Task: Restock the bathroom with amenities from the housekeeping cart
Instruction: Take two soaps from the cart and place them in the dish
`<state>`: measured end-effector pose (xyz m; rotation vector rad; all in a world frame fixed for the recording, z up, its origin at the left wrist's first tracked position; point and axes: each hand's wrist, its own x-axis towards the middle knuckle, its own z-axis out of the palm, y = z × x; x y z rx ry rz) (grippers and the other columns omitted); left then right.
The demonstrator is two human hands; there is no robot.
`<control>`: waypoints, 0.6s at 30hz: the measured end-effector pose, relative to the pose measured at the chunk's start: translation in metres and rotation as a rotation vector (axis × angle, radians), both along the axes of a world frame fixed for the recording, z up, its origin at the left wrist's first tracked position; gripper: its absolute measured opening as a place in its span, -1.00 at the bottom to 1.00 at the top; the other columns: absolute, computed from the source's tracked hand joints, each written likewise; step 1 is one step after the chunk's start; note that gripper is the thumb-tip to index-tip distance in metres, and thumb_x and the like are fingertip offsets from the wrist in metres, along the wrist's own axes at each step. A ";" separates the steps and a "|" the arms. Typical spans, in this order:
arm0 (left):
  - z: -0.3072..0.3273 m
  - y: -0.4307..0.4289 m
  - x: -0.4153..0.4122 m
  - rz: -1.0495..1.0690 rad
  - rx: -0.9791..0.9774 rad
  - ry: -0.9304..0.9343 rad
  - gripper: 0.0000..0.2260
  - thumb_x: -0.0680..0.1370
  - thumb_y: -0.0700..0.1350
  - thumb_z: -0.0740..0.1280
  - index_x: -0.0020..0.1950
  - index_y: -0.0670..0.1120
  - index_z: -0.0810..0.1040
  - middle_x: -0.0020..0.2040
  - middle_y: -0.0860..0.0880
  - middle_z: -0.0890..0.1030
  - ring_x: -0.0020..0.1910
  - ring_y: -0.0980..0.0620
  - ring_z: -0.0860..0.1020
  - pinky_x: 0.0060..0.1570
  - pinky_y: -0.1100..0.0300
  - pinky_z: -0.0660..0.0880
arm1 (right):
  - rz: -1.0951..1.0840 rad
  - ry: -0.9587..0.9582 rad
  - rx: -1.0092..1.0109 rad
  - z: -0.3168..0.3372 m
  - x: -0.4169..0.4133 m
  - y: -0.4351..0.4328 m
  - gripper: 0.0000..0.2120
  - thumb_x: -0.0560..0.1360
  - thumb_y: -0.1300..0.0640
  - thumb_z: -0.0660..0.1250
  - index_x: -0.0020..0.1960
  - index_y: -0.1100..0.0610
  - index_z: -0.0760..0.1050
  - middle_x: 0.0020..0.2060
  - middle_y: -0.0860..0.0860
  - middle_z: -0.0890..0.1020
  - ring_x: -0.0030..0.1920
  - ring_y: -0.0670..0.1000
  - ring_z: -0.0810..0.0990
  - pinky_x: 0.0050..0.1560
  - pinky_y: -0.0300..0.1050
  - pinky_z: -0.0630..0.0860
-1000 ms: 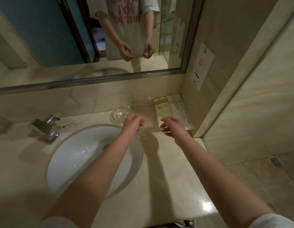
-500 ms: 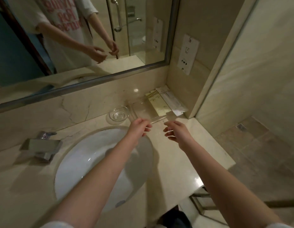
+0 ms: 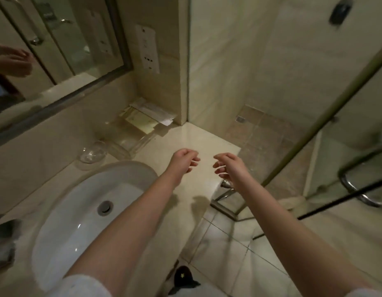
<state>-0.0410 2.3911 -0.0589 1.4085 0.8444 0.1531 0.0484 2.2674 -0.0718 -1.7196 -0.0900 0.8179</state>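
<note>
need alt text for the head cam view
Two empty hands, left hand and right hand, hover over a marble counter. Behind them a clear tray holds amenity packets in the corner, a glass dish beside a white sink.

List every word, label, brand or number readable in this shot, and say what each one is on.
None can be read.
Amenity packets in the clear tray: faint print, too blurred to read.
Wall outlet plate: only holes and marks, no legible text.
Dark object on the floor: a small yellow star, no words.
</note>
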 end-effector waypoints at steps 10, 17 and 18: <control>-0.010 -0.163 0.047 -0.403 -0.026 0.044 -0.83 0.58 -0.17 0.22 -0.21 -0.04 0.41 -0.29 -0.01 0.53 -0.38 0.12 0.43 -0.42 0.33 0.31 | -0.391 0.049 0.013 -0.008 -0.014 -0.188 -0.93 0.54 0.14 0.25 -0.11 0.09 0.45 -0.37 0.01 0.53 -0.52 -0.11 0.47 -0.43 -0.27 0.35; -0.017 -0.290 0.060 -0.716 0.029 0.035 -0.89 0.57 -0.17 0.22 -0.14 -0.09 0.46 -0.27 -0.02 0.53 -0.38 0.13 0.43 -0.46 0.35 0.28 | -0.711 0.053 0.040 -0.013 -0.047 -0.321 -0.91 0.53 0.15 0.24 -0.14 0.07 0.45 -0.36 0.01 0.53 -0.56 -0.15 0.47 -0.47 -0.31 0.34; -0.018 -0.309 0.062 -0.762 0.029 0.031 -0.91 0.57 -0.16 0.23 -0.13 -0.09 0.46 -0.27 -0.01 0.53 -0.38 0.13 0.43 -0.46 0.36 0.28 | -0.764 0.051 0.042 -0.013 -0.051 -0.341 -0.93 0.53 0.15 0.25 -0.13 0.08 0.46 -0.36 0.01 0.53 -0.55 -0.14 0.47 -0.48 -0.32 0.34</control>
